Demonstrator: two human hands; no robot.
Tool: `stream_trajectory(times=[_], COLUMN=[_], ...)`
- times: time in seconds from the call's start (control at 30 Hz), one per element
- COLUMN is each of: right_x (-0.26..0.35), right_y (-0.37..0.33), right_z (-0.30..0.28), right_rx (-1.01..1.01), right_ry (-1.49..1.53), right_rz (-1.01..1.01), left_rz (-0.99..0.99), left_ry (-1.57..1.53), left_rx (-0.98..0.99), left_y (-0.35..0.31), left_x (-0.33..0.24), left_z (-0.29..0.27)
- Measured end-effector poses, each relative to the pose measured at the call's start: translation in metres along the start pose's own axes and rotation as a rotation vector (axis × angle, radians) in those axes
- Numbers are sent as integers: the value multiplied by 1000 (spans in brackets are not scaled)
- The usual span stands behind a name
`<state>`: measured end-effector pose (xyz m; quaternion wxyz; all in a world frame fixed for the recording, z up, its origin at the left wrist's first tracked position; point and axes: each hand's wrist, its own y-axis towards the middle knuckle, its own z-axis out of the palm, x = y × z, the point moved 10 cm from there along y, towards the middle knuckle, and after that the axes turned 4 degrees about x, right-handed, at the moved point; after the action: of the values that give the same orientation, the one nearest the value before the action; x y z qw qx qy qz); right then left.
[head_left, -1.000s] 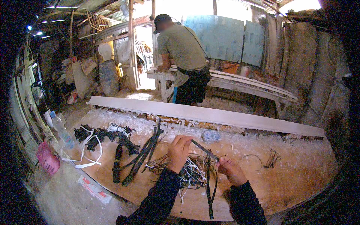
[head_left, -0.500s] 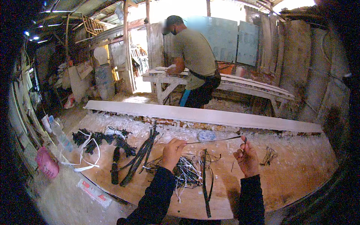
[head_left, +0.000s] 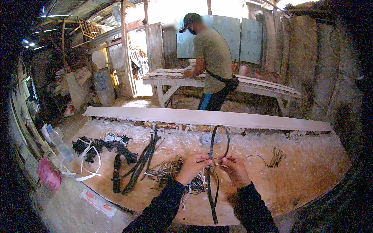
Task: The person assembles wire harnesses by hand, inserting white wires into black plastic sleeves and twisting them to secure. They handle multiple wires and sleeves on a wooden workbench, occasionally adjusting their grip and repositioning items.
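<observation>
A flat black strip [head_left: 228, 140] is bent into an upright loop above the board. My left hand [head_left: 193, 167] pinches it at the loop's left side. On the other side, my right hand [head_left: 235, 169] is closed on the strip's other end, its fingertips close to the left ones. A thin dark cord runs from near my right fingers to a small cord bundle [head_left: 276, 158]. Below my hands lie more black strips [head_left: 213, 202]; I cannot tell whether they join the loop. Beside my left wrist is a tangle of black and white cords [head_left: 165, 171], partly covered.
Thick black strips [head_left: 143, 165], a dark roll [head_left: 117, 173], black bundles [head_left: 101, 144] and a white strap [head_left: 100, 160] lie to the left. A long pale beam [head_left: 206, 117] borders the board's far edge. Beyond it, a person [head_left: 215, 58] bends over a bench [head_left: 268, 90].
The strip stretched level between my hands is now bent into a loop. My hands have come together, the right one moving left. The person behind has shifted slightly right.
</observation>
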<state>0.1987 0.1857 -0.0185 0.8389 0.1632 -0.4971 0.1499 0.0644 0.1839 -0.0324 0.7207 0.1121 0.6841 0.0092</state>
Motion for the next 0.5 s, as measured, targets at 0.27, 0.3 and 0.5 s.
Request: stream_trajectory(times=[0.27,0.3,0.5], right_x=[1,2,1], right_y=[-5,-3,4], right_z=[6,4,-12], right_rx=[-69,-66,-107], right_ry=[-86,-118,-414], right_rz=[11,-11,-105], left_rz=[82,70,-9], left_ry=[247,258,252], left_rx=[64,69,84], left_y=[-3,-3,-3], left_x=[-10,-8,3], left_z=[17,18,19])
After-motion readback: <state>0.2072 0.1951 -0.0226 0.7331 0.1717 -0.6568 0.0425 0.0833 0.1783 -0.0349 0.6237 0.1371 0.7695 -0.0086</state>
